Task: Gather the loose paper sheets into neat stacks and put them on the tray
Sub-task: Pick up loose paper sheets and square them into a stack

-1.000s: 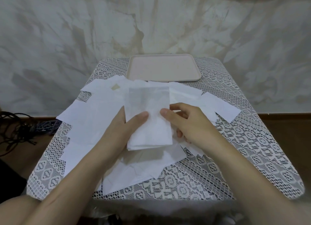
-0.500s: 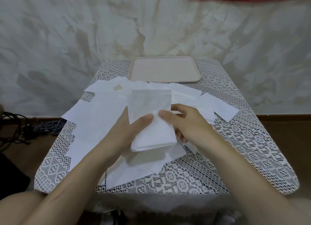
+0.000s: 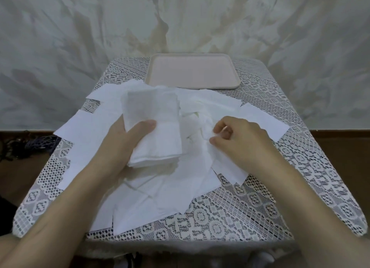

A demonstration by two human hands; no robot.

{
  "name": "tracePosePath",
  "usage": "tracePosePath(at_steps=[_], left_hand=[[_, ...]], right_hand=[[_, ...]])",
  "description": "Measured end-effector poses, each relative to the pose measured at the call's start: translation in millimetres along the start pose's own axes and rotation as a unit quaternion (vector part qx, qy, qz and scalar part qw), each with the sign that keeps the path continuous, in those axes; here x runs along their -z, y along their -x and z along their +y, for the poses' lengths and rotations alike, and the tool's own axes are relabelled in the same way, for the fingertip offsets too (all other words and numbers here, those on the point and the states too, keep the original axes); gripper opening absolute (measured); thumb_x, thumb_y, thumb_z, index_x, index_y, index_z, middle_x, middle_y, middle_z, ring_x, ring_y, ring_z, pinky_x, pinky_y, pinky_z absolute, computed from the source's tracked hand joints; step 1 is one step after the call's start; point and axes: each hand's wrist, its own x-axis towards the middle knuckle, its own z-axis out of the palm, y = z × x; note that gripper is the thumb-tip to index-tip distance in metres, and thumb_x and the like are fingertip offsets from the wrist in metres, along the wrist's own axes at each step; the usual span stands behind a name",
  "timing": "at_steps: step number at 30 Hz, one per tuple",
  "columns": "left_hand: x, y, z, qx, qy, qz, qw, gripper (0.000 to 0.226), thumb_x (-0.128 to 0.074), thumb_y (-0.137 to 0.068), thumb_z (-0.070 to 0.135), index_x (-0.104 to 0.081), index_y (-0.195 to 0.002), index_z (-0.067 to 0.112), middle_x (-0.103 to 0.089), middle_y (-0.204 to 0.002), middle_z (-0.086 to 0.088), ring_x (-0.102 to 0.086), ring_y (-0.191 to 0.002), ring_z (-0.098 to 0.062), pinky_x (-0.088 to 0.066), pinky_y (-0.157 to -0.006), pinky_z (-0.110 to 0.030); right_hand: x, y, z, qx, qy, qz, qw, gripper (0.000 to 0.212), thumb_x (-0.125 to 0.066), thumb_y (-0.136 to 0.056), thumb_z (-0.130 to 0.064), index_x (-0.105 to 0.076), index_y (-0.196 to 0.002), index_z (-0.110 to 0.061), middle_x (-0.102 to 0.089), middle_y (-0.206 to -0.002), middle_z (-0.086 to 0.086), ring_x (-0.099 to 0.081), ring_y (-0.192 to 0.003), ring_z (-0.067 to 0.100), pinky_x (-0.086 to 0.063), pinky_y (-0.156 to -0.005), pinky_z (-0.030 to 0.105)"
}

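Observation:
My left hand (image 3: 128, 141) grips a thick stack of white paper sheets (image 3: 154, 125), thumb on top, held just above the table. To its right, my right hand (image 3: 238, 139) pinches a loose white sheet (image 3: 226, 167) between thumb and fingers, on the pile. Several loose white sheets (image 3: 166, 197) lie scattered and overlapping across the middle of the table. The pale pink tray (image 3: 192, 71) sits at the far end with nothing on it.
The table carries a white lace cloth (image 3: 250, 213) and stands against a pale marbled wall. Dark cables (image 3: 30, 145) lie on the floor at the left. One sheet (image 3: 264, 123) reaches toward the table's right edge.
My right hand has left the stack and moved right onto a loose sheet in the pile. My left hand alone now holds the stack, shifted a little left.

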Motion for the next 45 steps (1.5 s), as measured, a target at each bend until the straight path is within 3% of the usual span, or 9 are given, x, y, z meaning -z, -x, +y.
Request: tracePosePath(at_steps=[3, 6, 17, 21, 25, 31, 35, 41, 45], left_hand=[[-1, -1, -1, 0.013, 0.002, 0.008, 1.000, 0.017, -0.068, -0.098, 0.026, -0.070, -0.115, 0.026, -0.081, -0.097, 0.013, -0.076, -0.087, -0.006, -0.055, -0.066, -0.018], [-3, 0, 0, 0.020, -0.008, 0.010, 1.000, 0.017, -0.062, -0.102, 0.023, -0.069, -0.117, 0.026, -0.080, -0.095, 0.014, -0.076, -0.082, -0.002, -0.053, -0.060, -0.013], [-4, 10, 7, 0.022, -0.014, 0.001, 1.000, 0.024, -0.062, -0.102, 0.029, -0.067, -0.125, 0.030, -0.080, -0.108, 0.013, -0.076, -0.097, -0.007, -0.054, -0.074, -0.024], [-4, 11, 7, 0.022, -0.006, 0.003, 1.000, 0.024, -0.062, -0.102, 0.029, -0.067, -0.125, 0.031, -0.080, -0.109, 0.013, -0.076, -0.097, -0.007, -0.053, -0.079, -0.029], [-5, 11, 7, 0.021, -0.005, 0.006, 1.000, 0.023, -0.062, -0.102, 0.029, -0.067, -0.124, 0.032, -0.080, -0.109, 0.014, -0.076, -0.098, -0.006, -0.052, -0.079, -0.028], [-6, 12, 7, 0.027, 0.001, 0.008, 1.000, 0.023, -0.062, -0.102, 0.032, -0.067, -0.124, 0.033, -0.080, -0.111, 0.014, -0.076, -0.101, -0.009, -0.054, -0.086, -0.034], [-7, 14, 8, 0.033, 0.015, 0.006, 0.999, 0.023, -0.061, -0.102, 0.034, -0.066, -0.125, 0.034, -0.080, -0.110, 0.014, -0.077, -0.099, -0.008, -0.055, -0.082, -0.032], [-7, 15, 9, 0.027, 0.022, -0.004, 0.999, 0.029, -0.059, -0.103, 0.037, -0.065, -0.130, 0.030, -0.080, -0.114, 0.011, -0.077, -0.102, -0.009, -0.055, -0.081, -0.029], [-7, 15, 9, 0.032, 0.024, -0.005, 0.999, 0.026, -0.060, -0.102, 0.036, -0.067, -0.126, 0.030, -0.081, -0.108, 0.011, -0.077, -0.096, -0.008, -0.058, -0.069, -0.019]], right_hand=[[2, 1, -2, -0.010, 0.044, -0.020, 0.999, 0.019, -0.069, -0.089, -0.046, -0.066, -0.085, -0.028, -0.065, -0.083, -0.014, -0.063, -0.082, 0.011, -0.043, -0.064, 0.023], [-1, 6, -4, -0.015, 0.052, -0.049, 0.997, 0.029, -0.071, -0.085, -0.056, -0.068, -0.079, -0.028, -0.068, -0.079, -0.011, -0.064, -0.078, 0.010, -0.044, -0.064, 0.026], [-15, 18, -12, 0.047, -0.015, -0.065, 0.997, 0.019, -0.068, -0.087, -0.039, -0.061, -0.078, -0.023, -0.064, -0.068, -0.006, -0.060, -0.065, 0.011, -0.043, -0.060, 0.029], [-4, 14, -5, 0.062, -0.064, -0.007, 0.996, 0.018, -0.063, -0.094, -0.033, -0.055, -0.082, -0.022, -0.062, -0.067, 0.000, -0.055, -0.060, 0.016, -0.037, -0.056, 0.031], [4, 7, 11, 0.035, -0.135, 0.043, 0.989, 0.011, -0.062, -0.094, -0.031, -0.055, -0.087, -0.029, -0.066, -0.070, 0.005, -0.064, -0.069, 0.031, -0.051, -0.064, 0.041], [1, 5, 11, 0.013, -0.210, -0.038, 0.977, 0.008, -0.072, -0.091, -0.035, -0.068, -0.093, -0.029, -0.072, -0.070, -0.005, -0.069, -0.060, 0.013, -0.058, -0.069, 0.042], [-3, 5, 14, 0.023, -0.171, -0.107, 0.979, 0.005, -0.069, -0.086, -0.030, -0.066, -0.089, -0.030, -0.071, -0.075, -0.007, -0.068, -0.063, 0.011, -0.058, -0.072, 0.045], [1, -2, 14, 0.001, -0.242, -0.038, 0.970, 0.013, -0.068, -0.095, -0.023, -0.071, -0.093, -0.010, -0.071, -0.075, 0.005, -0.061, -0.057, 0.012, -0.049, -0.059, 0.038], [-2, -4, 15, -0.010, -0.233, -0.064, 0.970, 0.023, -0.066, -0.098, -0.029, -0.071, -0.097, -0.007, -0.074, -0.091, 0.016, -0.069, -0.072, 0.024, -0.056, -0.070, 0.043]])
